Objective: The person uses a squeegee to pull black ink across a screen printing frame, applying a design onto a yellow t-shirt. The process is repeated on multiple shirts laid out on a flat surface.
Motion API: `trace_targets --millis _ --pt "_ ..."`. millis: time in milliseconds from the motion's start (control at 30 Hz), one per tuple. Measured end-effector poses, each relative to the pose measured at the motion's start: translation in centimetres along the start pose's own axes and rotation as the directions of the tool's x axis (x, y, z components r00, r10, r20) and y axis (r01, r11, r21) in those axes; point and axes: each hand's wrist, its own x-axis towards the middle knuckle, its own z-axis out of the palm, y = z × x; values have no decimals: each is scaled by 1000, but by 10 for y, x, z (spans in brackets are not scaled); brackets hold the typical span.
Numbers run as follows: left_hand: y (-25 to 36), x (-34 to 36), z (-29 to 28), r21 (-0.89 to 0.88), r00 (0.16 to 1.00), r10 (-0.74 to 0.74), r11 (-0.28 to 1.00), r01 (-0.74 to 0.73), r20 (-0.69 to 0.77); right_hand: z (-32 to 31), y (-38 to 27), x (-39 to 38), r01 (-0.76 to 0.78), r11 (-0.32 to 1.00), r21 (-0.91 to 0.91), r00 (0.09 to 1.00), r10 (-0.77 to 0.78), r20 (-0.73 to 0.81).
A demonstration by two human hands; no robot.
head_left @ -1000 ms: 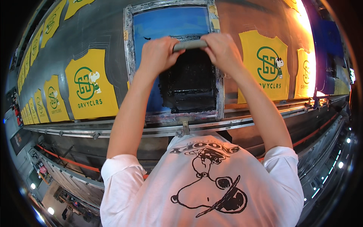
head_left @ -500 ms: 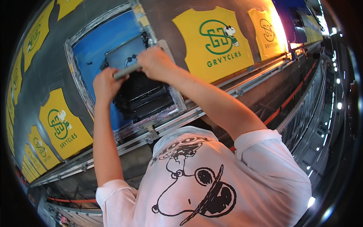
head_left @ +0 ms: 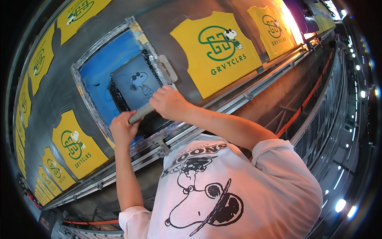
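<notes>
My left hand (head_left: 124, 126) and my right hand (head_left: 170, 102) are both closed round the grey handle of a squeegee (head_left: 141, 113), one at each end. The squeegee lies across the near part of a screen printing frame (head_left: 82, 89), close to its near edge. Blue coating (head_left: 104, 59) covers much of the mesh. In its grey open window (head_left: 133, 67) a cartoon dog design with dark glasses shows. Black ink (head_left: 117, 97) lines the window's edges and lies around the squeegee; the blade is hidden behind my hands and the handle.
Yellow cut shirt panels (head_left: 207, 75) with a green printed logo and a dog lie along the long grey printing table (head_left: 161, 34) on both sides of the frame. A metal rail with clamps (head_left: 162, 144) runs along its near edge. A bright orange glow (head_left: 292, 28) shows at far right.
Both hands have pulled the squeegee toward me, from the window's middle to the frame's near end. More of the dog design now shows, and the black ink over it has thinned.
</notes>
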Motion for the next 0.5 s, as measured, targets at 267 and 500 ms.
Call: trace_targets --millis 267,500 --pt "-58 129 -22 86 995 -10 996 19 -99 7 75 128 -7 1000 -10 1000 7 -10" --pt "-74 166 -12 97 978 -202 976 197 47 31 104 151 -89 996 -2 992 89 90"
